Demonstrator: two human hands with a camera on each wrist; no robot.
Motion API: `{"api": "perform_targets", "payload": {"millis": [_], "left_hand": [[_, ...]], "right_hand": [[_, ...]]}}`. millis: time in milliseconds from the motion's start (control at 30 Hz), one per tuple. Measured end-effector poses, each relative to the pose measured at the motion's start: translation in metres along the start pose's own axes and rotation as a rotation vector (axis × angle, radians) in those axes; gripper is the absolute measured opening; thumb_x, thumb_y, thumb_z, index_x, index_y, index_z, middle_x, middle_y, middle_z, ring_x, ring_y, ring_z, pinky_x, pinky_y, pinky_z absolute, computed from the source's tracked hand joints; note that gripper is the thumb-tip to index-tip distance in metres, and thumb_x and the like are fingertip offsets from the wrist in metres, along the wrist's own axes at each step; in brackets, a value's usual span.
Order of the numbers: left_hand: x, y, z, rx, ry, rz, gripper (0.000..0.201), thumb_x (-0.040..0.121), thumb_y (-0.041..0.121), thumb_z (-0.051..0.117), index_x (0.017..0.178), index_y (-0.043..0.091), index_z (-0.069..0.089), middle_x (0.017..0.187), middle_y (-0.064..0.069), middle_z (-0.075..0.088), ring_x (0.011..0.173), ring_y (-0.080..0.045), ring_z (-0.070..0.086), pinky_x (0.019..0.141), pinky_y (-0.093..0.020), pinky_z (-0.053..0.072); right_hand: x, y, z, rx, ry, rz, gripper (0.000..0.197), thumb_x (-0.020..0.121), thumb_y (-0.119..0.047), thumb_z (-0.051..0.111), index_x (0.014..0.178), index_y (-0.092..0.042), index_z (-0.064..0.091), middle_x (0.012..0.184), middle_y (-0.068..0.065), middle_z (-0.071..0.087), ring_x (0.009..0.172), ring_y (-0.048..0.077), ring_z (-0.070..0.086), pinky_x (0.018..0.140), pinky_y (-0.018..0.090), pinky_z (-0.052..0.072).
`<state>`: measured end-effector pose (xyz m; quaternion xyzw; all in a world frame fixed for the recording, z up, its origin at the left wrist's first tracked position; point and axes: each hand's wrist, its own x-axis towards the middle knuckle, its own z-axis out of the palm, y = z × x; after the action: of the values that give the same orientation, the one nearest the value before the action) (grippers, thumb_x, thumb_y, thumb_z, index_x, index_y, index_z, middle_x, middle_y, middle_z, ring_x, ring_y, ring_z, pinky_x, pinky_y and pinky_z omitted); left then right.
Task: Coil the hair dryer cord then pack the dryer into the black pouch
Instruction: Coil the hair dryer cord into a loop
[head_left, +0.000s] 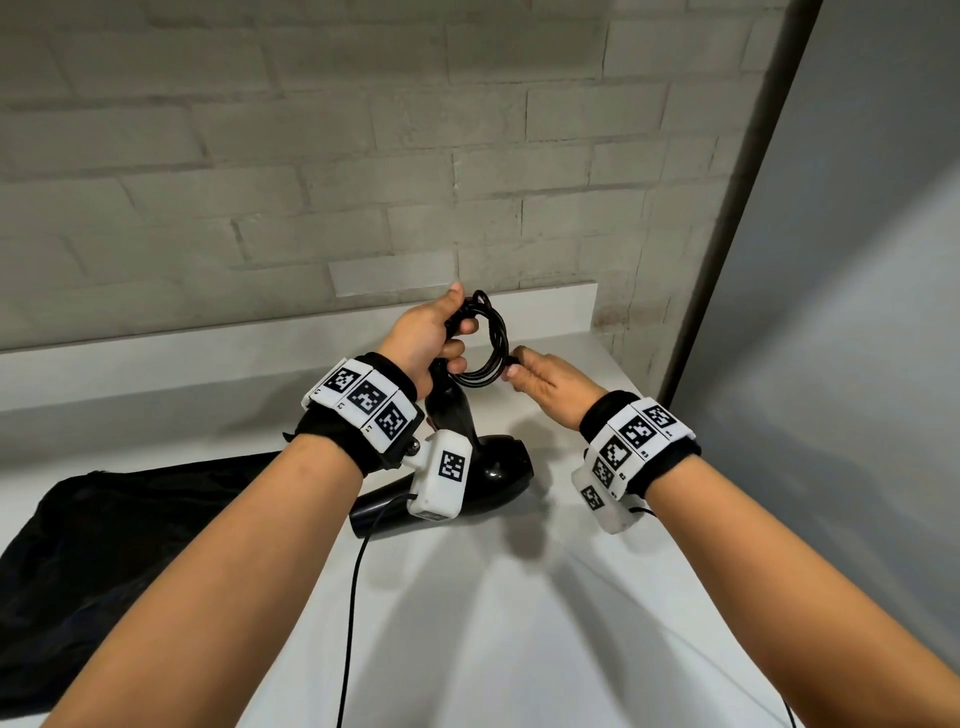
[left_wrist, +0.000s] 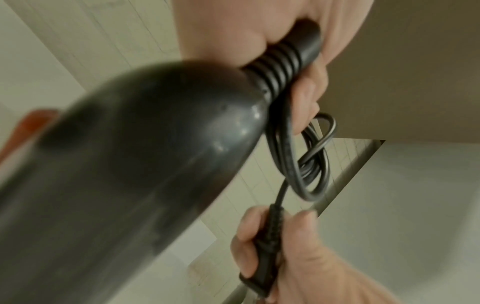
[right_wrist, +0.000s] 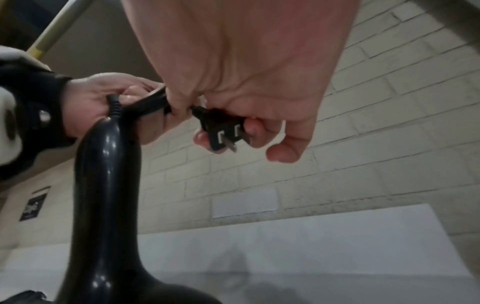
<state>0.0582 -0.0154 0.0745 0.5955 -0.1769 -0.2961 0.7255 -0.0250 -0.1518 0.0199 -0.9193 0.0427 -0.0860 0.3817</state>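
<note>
Head view: left hand holds the glossy black plastic hair dryer up by its handle end, fingers curled round the ribbed strain relief and pinning the looped black rubber cord against it. Dryer hangs nozzle-down over the white worktop, near it; contact cannot be told. Right hand sits just right of the coil, grip pinching the black two-pin plug between thumb and fingertips, seen clearly in right wrist view. Crumpled soft black fabric pouch lies on the worktop, left of the dryer, mouth not visible.

Coiling looks almost done, only the plug tail loose. Cord looks springy and will likely unwind if the left grip slackens; keep loops pinned at the handle. Dryer shell is smooth, probably slippery and nose-heavy, so hold the handle. Pouch is limp, likely needs one hand to open.
</note>
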Motion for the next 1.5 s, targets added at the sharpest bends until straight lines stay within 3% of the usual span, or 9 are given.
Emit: {"api": "perform_targets", "payload": {"millis": [300,433,767,933,1067,1133,1233,1367,1500], "left_hand": [[-0.001,0.000,0.000,0.057,-0.058,0.042,0.029,0.100,0.031,0.031,0.083,0.019,0.052,0.063,0.002,0.036,0.027,0.000,0.021,0.031,-0.010,0.022],[-0.001,-0.002,0.000,0.074,-0.042,0.050,0.029,0.100,0.032,0.032,0.082,0.019,0.051,0.063,0.002,0.035,0.028,-0.001,0.021,0.032,-0.010,0.021],[-0.001,-0.001,0.001,0.089,0.001,0.033,0.028,0.099,0.027,0.035,0.079,0.014,0.049,0.059,0.000,0.037,0.030,-0.004,0.023,0.034,-0.013,0.022],[0.000,-0.001,0.004,0.082,0.021,0.015,0.029,0.099,0.026,0.036,0.076,0.012,0.047,0.053,0.001,0.039,0.029,-0.004,0.024,0.033,-0.014,0.021],[-0.001,-0.002,0.003,0.106,0.008,0.003,0.029,0.098,0.032,0.037,0.077,0.013,0.046,0.058,0.000,0.037,0.030,-0.004,0.024,0.033,-0.014,0.022],[-0.002,-0.001,0.004,0.151,0.002,0.021,0.030,0.095,0.037,0.043,0.075,0.015,0.046,0.058,0.002,0.037,0.031,-0.004,0.024,0.034,-0.014,0.021],[-0.003,0.000,0.007,0.216,-0.011,0.059,0.021,0.093,0.026,0.051,0.075,0.016,0.045,0.059,0.001,0.036,0.028,-0.002,0.023,0.032,-0.012,0.021],[-0.004,-0.001,0.005,0.207,-0.011,0.070,0.015,0.093,0.012,0.049,0.079,0.015,0.049,0.059,0.000,0.036,0.027,0.000,0.024,0.031,-0.011,0.021],[-0.003,-0.002,0.004,0.201,-0.029,0.090,0.014,0.091,0.007,0.053,0.079,0.015,0.049,0.048,0.006,0.041,0.027,0.000,0.024,0.030,-0.011,0.021]], "right_hand": [[0.009,0.008,0.004,-0.004,0.031,0.154,0.016,0.079,-0.038,0.043,0.082,-0.049,0.054,0.106,-0.002,0.063,0.102,0.022,0.057,0.100,0.043,0.041],[0.007,-0.020,-0.003,0.389,0.312,0.003,0.029,0.091,-0.006,0.040,0.113,-0.013,0.057,0.103,0.003,0.056,0.085,0.009,0.053,0.079,0.012,0.042],[0.017,-0.042,0.006,0.426,0.445,-0.163,0.011,0.087,-0.010,0.055,0.091,-0.019,0.060,0.090,0.003,0.062,0.089,0.019,0.060,0.080,0.032,0.050],[0.019,-0.040,0.010,0.385,0.464,-0.208,0.034,0.081,-0.006,0.057,0.070,-0.035,0.046,0.088,0.011,0.059,0.076,0.023,0.061,0.069,0.026,0.051],[0.017,-0.043,0.010,0.344,0.501,-0.271,0.041,0.080,0.007,0.055,0.065,-0.029,0.042,0.086,0.009,0.051,0.064,0.003,0.058,0.062,0.014,0.047],[0.018,-0.042,0.010,0.319,0.524,-0.266,0.042,0.079,0.007,0.055,0.065,-0.029,0.041,0.085,0.014,0.055,0.070,0.021,0.060,0.066,0.029,0.049],[0.019,-0.041,0.010,0.315,0.519,-0.219,0.040,0.082,0.004,0.054,0.069,-0.031,0.038,0.086,0.013,0.057,0.070,0.030,0.058,0.065,0.034,0.048],[0.016,-0.031,0.009,0.362,0.325,-0.182,0.024,0.089,-0.005,0.048,0.084,-0.027,0.041,0.081,-0.006,0.052,0.060,0.004,0.052,0.049,0.011,0.041],[0.012,-0.019,0.011,0.441,0.180,-0.066,0.030,0.097,-0.019,0.033,0.076,-0.020,0.054,0.062,-0.007,0.051,0.053,0.004,0.046,0.053,0.017,0.037]]}}
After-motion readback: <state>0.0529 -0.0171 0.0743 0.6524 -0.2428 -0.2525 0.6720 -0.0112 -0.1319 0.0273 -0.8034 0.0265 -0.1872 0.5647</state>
